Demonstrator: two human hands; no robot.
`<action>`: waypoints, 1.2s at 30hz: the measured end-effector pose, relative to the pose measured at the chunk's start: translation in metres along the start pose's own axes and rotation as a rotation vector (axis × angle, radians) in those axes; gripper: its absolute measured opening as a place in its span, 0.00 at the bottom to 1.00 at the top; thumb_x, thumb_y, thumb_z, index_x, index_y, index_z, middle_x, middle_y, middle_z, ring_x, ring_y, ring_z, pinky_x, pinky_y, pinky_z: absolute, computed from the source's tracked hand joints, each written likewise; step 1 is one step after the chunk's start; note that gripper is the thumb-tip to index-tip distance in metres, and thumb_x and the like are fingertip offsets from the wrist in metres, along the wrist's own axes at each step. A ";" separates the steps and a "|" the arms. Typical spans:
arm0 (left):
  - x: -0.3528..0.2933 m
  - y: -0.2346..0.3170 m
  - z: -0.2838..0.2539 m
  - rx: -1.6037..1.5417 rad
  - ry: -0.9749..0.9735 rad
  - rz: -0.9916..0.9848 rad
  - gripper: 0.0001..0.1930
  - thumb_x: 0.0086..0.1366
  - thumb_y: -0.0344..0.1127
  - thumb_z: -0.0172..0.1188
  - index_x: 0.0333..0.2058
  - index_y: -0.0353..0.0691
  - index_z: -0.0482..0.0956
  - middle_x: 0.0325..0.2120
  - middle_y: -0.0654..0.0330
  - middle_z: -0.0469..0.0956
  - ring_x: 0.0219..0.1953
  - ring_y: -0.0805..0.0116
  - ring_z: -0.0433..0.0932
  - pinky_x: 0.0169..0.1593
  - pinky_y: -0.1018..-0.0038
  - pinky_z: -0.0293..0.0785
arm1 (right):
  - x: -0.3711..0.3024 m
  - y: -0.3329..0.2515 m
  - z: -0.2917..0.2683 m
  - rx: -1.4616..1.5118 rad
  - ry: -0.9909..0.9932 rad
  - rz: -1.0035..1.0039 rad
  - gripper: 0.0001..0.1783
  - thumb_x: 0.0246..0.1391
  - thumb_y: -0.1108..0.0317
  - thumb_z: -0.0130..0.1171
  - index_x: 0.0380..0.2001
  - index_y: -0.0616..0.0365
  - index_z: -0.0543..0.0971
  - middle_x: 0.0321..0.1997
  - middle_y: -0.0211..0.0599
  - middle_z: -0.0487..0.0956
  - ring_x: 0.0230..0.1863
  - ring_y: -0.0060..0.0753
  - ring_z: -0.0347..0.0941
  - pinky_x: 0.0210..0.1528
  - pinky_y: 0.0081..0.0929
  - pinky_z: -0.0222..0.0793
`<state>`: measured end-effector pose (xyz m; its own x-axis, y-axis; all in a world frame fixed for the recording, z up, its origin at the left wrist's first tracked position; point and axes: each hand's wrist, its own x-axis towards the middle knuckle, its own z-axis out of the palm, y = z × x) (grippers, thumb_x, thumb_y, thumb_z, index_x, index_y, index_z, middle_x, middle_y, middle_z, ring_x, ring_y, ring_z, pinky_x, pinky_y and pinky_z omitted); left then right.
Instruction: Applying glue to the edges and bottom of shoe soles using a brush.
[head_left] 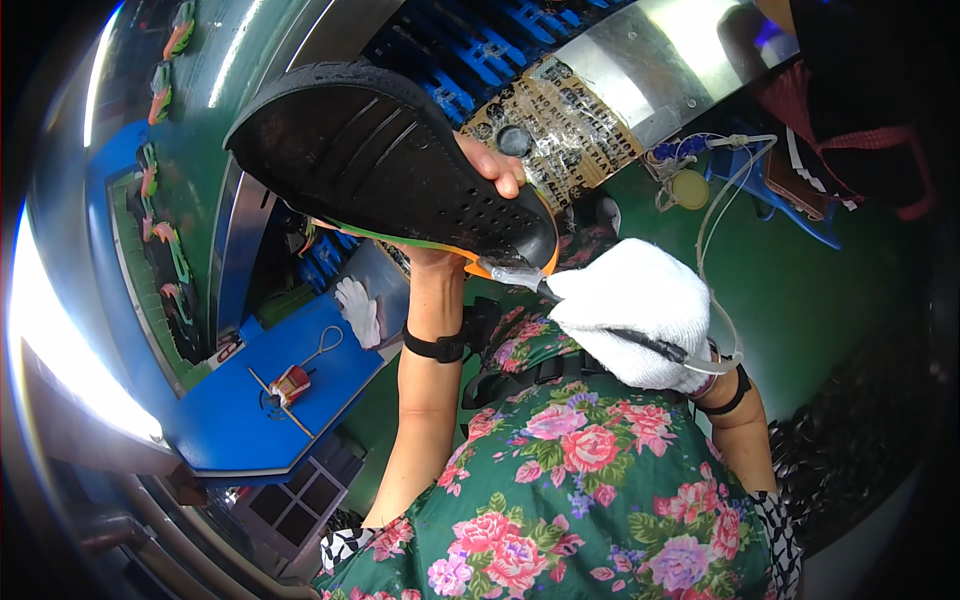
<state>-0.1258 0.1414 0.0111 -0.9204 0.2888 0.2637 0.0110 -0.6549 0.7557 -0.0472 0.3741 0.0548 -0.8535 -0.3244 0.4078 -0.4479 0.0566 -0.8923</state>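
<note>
My left hand (488, 165) grips a black shoe sole (360, 165) from beneath, with fingers curled over its far edge near the narrower end. The sole is tilted and shows its inner face, with grooves, small holes and a green-to-orange rim. My right hand (635, 305), in a white knit glove, is closed round a slim black-handled brush-like tool (650, 345). Its pale flat tip (512, 272) is at the orange rim, apparently touching it. A light hose (735, 362) runs from the tool's back end. The glove hides most of the right fingers.
A blue table (230, 430) at left holds a red can-like container (291, 386) and a white glove (358, 310). Green-and-orange pieces (165, 235) line a machine at far left. Ahead is a tape-covered metal ledge (560, 125). A blue stool (800, 215) stands at right.
</note>
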 end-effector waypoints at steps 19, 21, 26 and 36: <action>-0.004 -0.002 0.005 0.084 0.055 -0.034 0.31 0.67 0.63 0.57 0.38 0.31 0.75 0.28 0.50 0.79 0.34 0.59 0.80 0.50 0.62 0.72 | -0.002 -0.005 0.002 0.077 0.004 -0.063 0.15 0.42 0.76 0.74 0.37 0.55 0.88 0.41 0.37 0.88 0.36 0.36 0.82 0.37 0.30 0.78; -0.002 -0.001 0.006 0.057 0.032 -0.048 0.33 0.66 0.65 0.57 0.38 0.31 0.75 0.29 0.50 0.79 0.36 0.59 0.80 0.50 0.63 0.72 | -0.002 -0.006 0.000 0.121 0.045 -0.001 0.13 0.39 0.79 0.75 0.32 0.57 0.88 0.37 0.41 0.87 0.36 0.42 0.83 0.39 0.34 0.78; -0.004 -0.002 0.005 0.035 0.042 -0.066 0.38 0.64 0.70 0.56 0.39 0.30 0.75 0.29 0.50 0.79 0.35 0.59 0.80 0.49 0.63 0.71 | -0.002 -0.008 0.001 0.040 0.032 0.071 0.13 0.39 0.79 0.75 0.33 0.57 0.88 0.36 0.42 0.87 0.36 0.42 0.83 0.39 0.35 0.77; -0.001 -0.001 0.008 -0.001 0.057 -0.095 0.41 0.63 0.73 0.55 0.39 0.30 0.76 0.29 0.51 0.79 0.36 0.59 0.80 0.48 0.62 0.72 | -0.005 -0.005 -0.005 -0.001 0.087 0.093 0.13 0.40 0.81 0.74 0.32 0.57 0.87 0.38 0.43 0.87 0.36 0.40 0.82 0.40 0.32 0.77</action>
<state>-0.1220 0.1475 0.0147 -0.9381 0.3093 0.1559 -0.0778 -0.6268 0.7753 -0.0421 0.3797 0.0582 -0.9113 -0.2350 0.3381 -0.3654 0.0834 -0.9271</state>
